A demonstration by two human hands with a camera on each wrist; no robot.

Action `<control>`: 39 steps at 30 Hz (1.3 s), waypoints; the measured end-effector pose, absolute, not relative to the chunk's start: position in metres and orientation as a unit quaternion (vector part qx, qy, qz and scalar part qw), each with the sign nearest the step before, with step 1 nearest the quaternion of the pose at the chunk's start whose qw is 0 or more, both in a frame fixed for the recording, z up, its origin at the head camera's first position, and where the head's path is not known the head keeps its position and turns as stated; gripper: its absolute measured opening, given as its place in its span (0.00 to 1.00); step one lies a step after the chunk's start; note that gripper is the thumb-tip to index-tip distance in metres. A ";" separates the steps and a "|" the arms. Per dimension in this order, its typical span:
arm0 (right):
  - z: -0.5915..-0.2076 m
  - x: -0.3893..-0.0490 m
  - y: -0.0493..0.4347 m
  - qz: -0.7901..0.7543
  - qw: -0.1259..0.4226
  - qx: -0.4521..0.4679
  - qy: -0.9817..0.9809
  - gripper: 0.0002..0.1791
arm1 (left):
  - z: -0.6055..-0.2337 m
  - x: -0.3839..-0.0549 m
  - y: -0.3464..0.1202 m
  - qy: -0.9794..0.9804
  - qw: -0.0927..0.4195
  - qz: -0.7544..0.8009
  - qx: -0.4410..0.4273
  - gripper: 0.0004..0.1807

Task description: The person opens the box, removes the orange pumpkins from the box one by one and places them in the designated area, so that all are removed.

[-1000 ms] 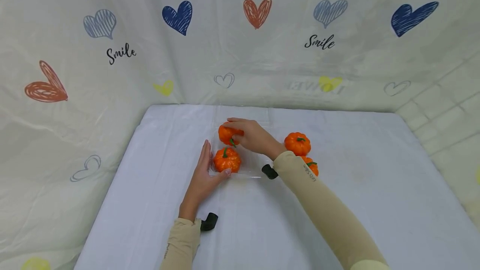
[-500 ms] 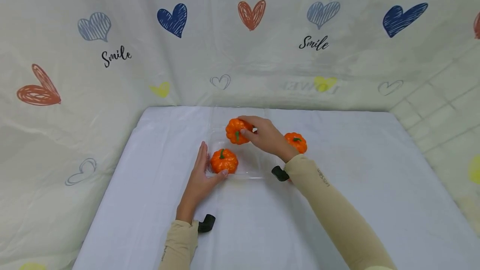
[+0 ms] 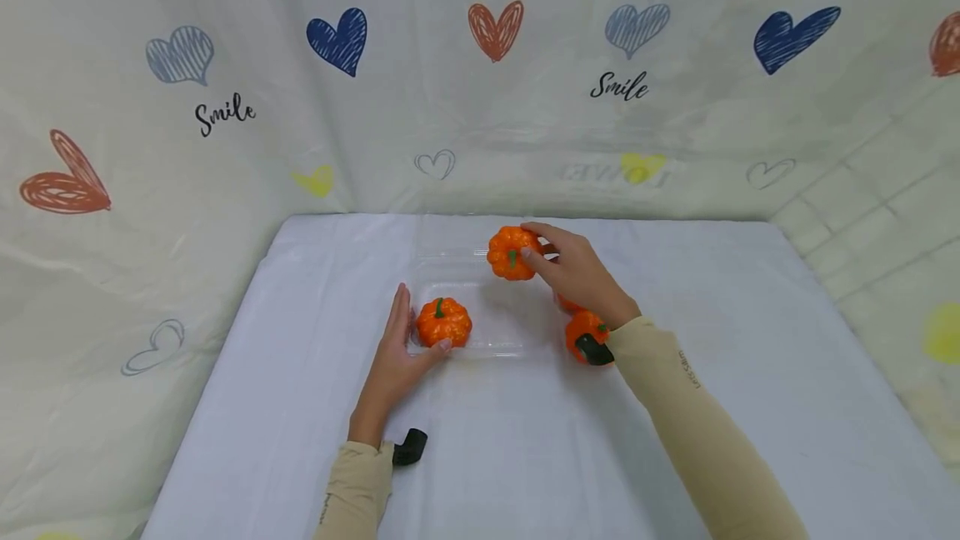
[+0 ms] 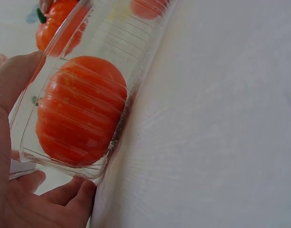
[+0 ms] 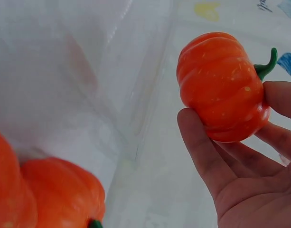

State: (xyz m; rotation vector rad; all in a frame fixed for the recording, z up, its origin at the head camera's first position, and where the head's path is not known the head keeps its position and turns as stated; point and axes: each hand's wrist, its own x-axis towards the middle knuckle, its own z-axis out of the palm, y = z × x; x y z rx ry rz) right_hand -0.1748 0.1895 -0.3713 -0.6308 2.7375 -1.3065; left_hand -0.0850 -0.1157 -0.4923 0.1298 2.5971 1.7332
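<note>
In the head view, a clear plastic container with its lid folded back lies on the table. One small orange pumpkin sits in its left end; the left wrist view shows this pumpkin through the ribbed wall. My left hand grips the container's near left corner, thumb at the front rim and fingers along the left side. Above the container's back right part, my right hand holds another orange pumpkin between thumb and fingers. Its green stem shows in the right wrist view.
Right of the container are two more pumpkins: the nearer pumpkin is partly behind the wrist camera, the farther pumpkin mostly behind my right hand. A white cloth covers the table. A curtain printed with hearts hangs behind.
My right hand has carried its pumpkin up and to the right from the container's back left area. My left hand stays at the container's corner. The head view has shifted slightly.
</note>
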 end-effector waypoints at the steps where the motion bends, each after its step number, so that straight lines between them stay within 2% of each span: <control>1: -0.371 -0.174 0.193 -0.419 0.020 -0.195 0.887 0.27 | -0.492 -0.085 -0.116 0.830 0.008 0.556 0.043 0.64; 30: -0.359 -0.151 0.293 -0.423 -0.030 -0.065 0.903 0.34 | -0.490 -0.084 -0.117 0.826 0.017 0.561 0.044 0.64; 39: -0.356 -0.148 0.318 -0.423 -0.031 -0.028 0.905 0.37 | -0.491 -0.083 -0.116 0.822 0.012 0.567 0.048 0.64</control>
